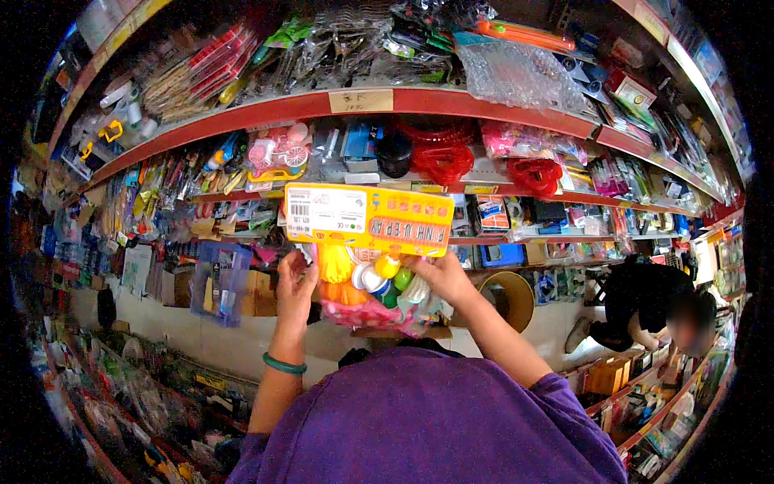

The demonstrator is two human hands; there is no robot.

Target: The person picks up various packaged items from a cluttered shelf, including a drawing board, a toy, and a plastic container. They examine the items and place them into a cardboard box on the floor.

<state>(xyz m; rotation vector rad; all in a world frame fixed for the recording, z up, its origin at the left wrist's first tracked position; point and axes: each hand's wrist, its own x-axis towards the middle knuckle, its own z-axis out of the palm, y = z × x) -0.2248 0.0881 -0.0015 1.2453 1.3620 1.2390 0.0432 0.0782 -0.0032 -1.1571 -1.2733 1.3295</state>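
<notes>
A bagged toy set (363, 278) hangs in front of my chest, with a yellow-orange card header (369, 219) that bears printing and a barcode. Inside the bag are yellow, orange, green and white plastic pieces above a pink part. My right hand (444, 277) grips the packet at the right, just under the header. At the packet's left side is my left hand (296, 281), fingers curled beside its edge; whether it grips the packet I cannot tell. A green bangle (284, 363) circles my left wrist.
Stocked shelves with a red edge (484, 107) curve across the front. Below them stand a blue plastic bin (216, 284), a cardboard box (260, 293) and a round brown container (511, 302). A person in dark clothes (641, 302) bends near shelving at right. More shelves lie at lower left.
</notes>
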